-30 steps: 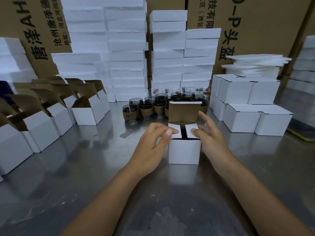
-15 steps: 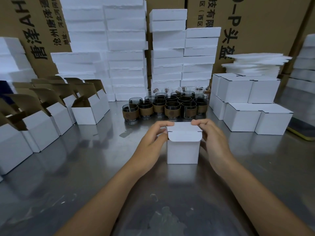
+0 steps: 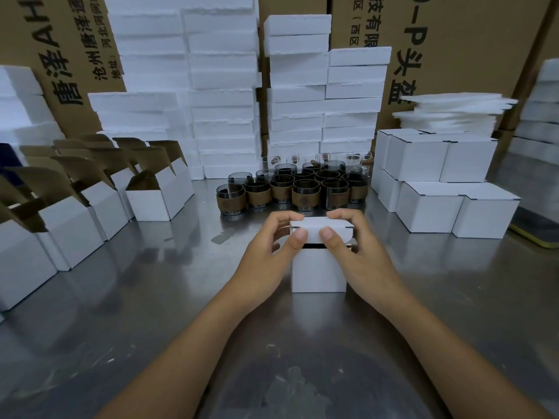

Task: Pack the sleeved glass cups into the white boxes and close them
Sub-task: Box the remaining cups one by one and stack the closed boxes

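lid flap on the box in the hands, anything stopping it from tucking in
Nothing visible does. The lid flap hangs just above the dark gap at the front of the white box; the left hand and right hand pinch it.

Work surf: wide grey metal table (image 3: 151, 297), polished, glossy, reflective, some smudges. Centre: small white cardboard box (image 3: 317, 273), matt, smooth. Left: open white cardboard boxes (image 3: 148, 204), raw brown inside. Behind: clear smoky glass cups (image 3: 305, 195), shiny, w/ matt brown sleeves. Rear: white foam blocks (image 3: 223, 71), rough torn edges; big brown cartons (image 3: 469, 40), matt.

Single head view, looking forward-down, close over table (image 3: 151, 297).
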